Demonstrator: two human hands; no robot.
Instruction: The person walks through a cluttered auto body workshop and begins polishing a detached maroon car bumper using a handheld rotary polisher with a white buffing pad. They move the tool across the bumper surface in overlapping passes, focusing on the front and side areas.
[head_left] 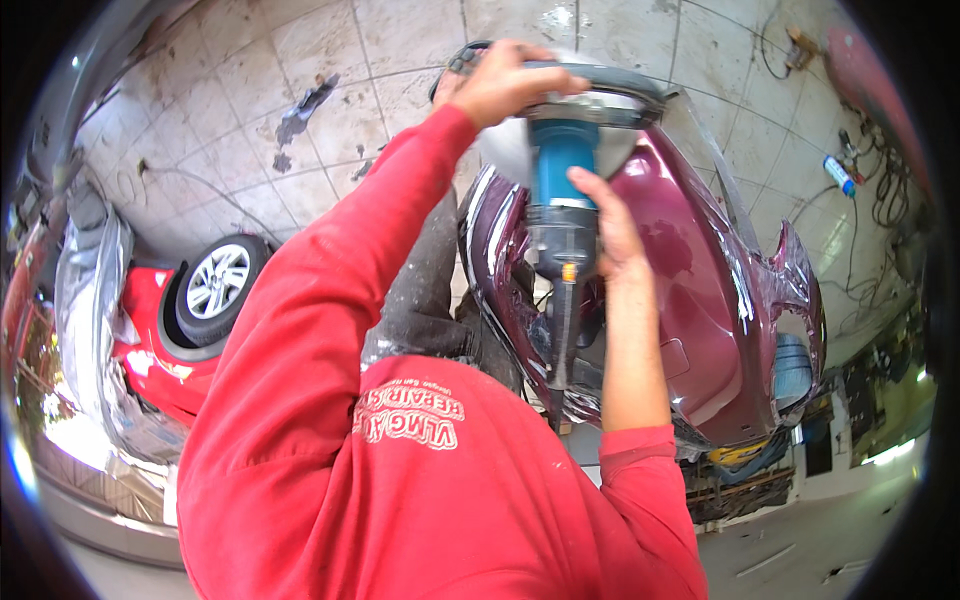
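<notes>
A teal and black power polisher point(565, 165) with a pale round pad point(508, 150) is in both my hands, over the far end of a glossy maroon car body panel point(690, 330). My left hand point(505, 82) is closed on the black loop handle point(625, 82) at the polisher's front. My right hand point(615, 225) is wrapped round the motor body, its thumb along the top. The black cord runs from the tool's rear toward me. The panel is curved like a bumper. Whether the pad touches it cannot be made out; the pad looks blurred.
At left are a red car part with a wheel point(220, 280) and a sheet-covered object point(90, 310). Cables and a blue-white bottle point(838, 176) lie on the tiled floor point(290, 40) at right. A blue bucket-like container point(793, 368) shows behind the panel's right end.
</notes>
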